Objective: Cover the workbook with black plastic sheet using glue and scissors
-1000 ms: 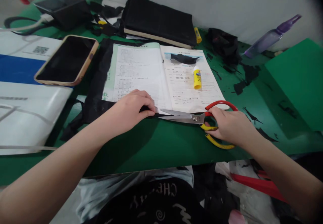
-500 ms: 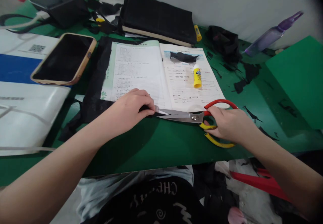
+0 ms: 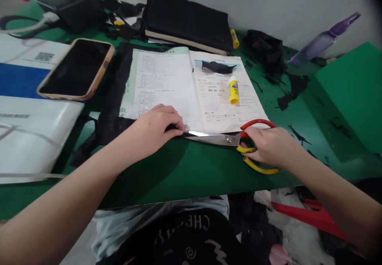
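My right hand grips a pair of scissors with one red and one yellow handle. Their blades point left along the bottom edge of an open book, slightly apart, with the tips close to my left fingers. My left hand is closed in a pinch on the black sheet at the book's lower edge; whether it is paper or cloth I cannot tell. This sheet reaches out past the book's left side. A yellow glue stick and a black scrap lie on the right page.
A phone lies on a white and blue package at left. Behind the book are a black-covered book and a black box. Black scraps, a purple bottle and a green panel are at right.
The scissor blades have closed slightly at the book's lower edge, and the red handle has shifted a little. My left hand stays in nearly the same spot.
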A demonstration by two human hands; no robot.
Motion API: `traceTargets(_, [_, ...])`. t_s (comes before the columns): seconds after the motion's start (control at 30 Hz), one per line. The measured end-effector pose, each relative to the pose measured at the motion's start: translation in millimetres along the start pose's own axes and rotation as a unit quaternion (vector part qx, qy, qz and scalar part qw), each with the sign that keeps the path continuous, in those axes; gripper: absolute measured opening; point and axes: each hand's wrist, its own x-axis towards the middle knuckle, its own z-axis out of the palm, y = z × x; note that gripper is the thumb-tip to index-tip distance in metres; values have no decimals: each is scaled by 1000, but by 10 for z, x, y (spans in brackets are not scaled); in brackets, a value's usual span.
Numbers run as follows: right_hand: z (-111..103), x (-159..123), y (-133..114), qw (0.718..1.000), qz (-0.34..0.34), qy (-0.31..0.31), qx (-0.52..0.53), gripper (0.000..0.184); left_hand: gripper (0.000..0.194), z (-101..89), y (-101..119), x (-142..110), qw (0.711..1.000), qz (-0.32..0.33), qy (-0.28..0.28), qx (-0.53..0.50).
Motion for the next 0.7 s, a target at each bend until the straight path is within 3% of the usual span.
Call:
traceTargets(0.43, [-31,-14,175,1000,-9,-26,-7,30,18,-33,38,-24,1000,5,-3,-18])
traceTargets(0.7, [-8,3,249,999,-38,23,-17,24,15,-78,12,-15,999,21,-31,-21])
